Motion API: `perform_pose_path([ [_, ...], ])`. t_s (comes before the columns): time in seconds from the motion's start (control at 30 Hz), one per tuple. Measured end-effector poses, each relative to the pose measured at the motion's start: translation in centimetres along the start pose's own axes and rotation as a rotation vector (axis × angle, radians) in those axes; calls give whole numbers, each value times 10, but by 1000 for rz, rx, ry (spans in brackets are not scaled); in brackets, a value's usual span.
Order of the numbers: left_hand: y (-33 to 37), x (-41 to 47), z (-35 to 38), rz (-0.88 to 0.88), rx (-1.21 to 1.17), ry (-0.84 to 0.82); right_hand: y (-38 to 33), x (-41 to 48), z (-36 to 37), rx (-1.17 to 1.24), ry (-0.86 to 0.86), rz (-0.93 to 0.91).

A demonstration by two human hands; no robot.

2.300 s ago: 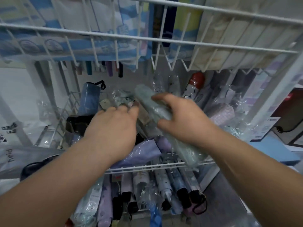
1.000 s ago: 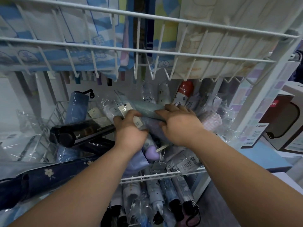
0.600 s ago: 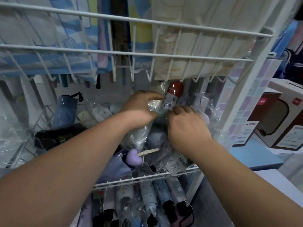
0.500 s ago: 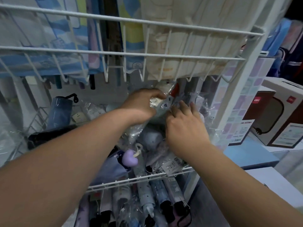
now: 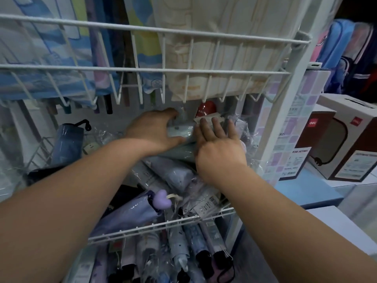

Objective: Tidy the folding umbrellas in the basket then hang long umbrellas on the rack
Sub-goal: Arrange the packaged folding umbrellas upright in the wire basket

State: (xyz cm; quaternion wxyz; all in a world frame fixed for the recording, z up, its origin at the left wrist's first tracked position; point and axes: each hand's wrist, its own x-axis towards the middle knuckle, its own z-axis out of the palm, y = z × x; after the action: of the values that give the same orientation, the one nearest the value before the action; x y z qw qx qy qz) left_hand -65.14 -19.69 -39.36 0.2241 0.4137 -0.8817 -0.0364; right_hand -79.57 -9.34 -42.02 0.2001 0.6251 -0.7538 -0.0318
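Note:
A white wire basket (image 5: 163, 223) holds several plastic-wrapped folding umbrellas. My left hand (image 5: 155, 132) grips a pale teal folding umbrella (image 5: 180, 131) at the back of the pile, thumb under it. My right hand (image 5: 216, 144) lies flat with straight fingers pressing on the same umbrella and its wrapping. A lilac umbrella with a heart-shaped handle (image 5: 161, 201) lies at the front. A blue folded umbrella (image 5: 67, 139) stands at the back left. Long umbrellas (image 5: 204, 58) hang in the wire rack above.
The upper rack's wire rim (image 5: 142, 69) hangs close over my hands. A lower shelf of folding umbrellas (image 5: 183, 254) sits under the basket. The white frame post (image 5: 285, 111) stands at the right, with boxed goods (image 5: 342, 139) on a blue shelf beyond it.
Both hands have carried the pale teal umbrella from the pile's middle to the back right. My right hand's fingers have straightened and now press flat on it.

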Motion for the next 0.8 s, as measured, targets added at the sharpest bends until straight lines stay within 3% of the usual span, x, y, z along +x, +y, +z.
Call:
perform_pose_path([
  [0.13, -22, -27, 2, -121, -109, 47, -2, 5, -1, 24, -20, 19],
  [0.33, -23, -15, 18, -145, -288, 212, 3, -7, -4, 49, 14, 36],
  [0.47, -21, -19, 18, -182, -310, 201, -7, -11, -5, 140, 70, 49],
  [0.57, -32, -51, 10, -151, -190, 177, -28, -8, -6, 228, 78, 8],
  [0.67, -58, -96, -13, -124, 82, 184, -63, -2, -7, 292, 97, -72],
  [0.8, -86, -143, -62, -231, 511, 11, -115, 4, -15, 372, 213, -137],
])
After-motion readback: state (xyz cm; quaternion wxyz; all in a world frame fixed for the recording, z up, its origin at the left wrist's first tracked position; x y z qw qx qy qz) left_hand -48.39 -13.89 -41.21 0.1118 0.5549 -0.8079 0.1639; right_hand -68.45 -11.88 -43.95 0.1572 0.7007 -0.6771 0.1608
